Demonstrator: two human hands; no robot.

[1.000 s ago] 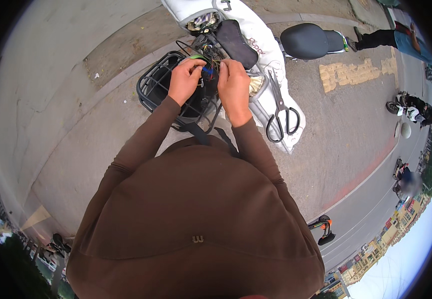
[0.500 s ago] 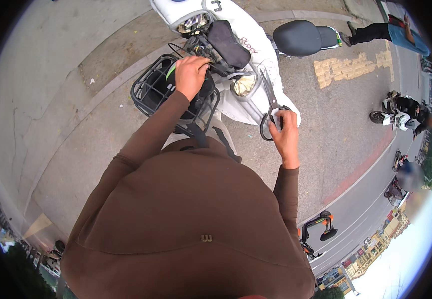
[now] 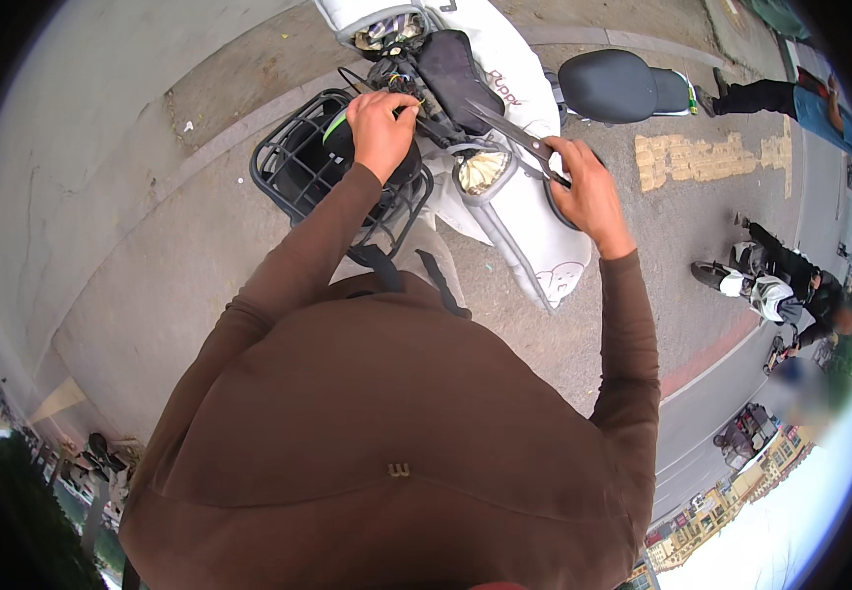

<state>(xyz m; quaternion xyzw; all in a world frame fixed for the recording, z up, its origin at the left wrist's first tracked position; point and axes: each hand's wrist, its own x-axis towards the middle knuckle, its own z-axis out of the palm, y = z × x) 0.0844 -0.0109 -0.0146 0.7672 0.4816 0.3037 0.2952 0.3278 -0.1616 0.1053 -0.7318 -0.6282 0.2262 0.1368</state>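
My right hand grips a large pair of scissors, with dark handles around its fingers. The blades point up and left, over the dark pad on the scooter's white cover. My left hand is closed in a pinch at the handlebar, beside a bundle of exposed wires. What lies between its fingertips is too small to make out. Below that hand is a black wire basket with a dark object in it.
A grey scooter seat stands to the right of the cover. Further right are a person in a blue top and a rider on a white motorcycle. A curb runs along the left, and the road lies at right.
My right hand has moved up and right, swinging the scissors so the blades now point left toward the handlebar. My left hand has shifted slightly right. The motorcycle rider has come nearer.
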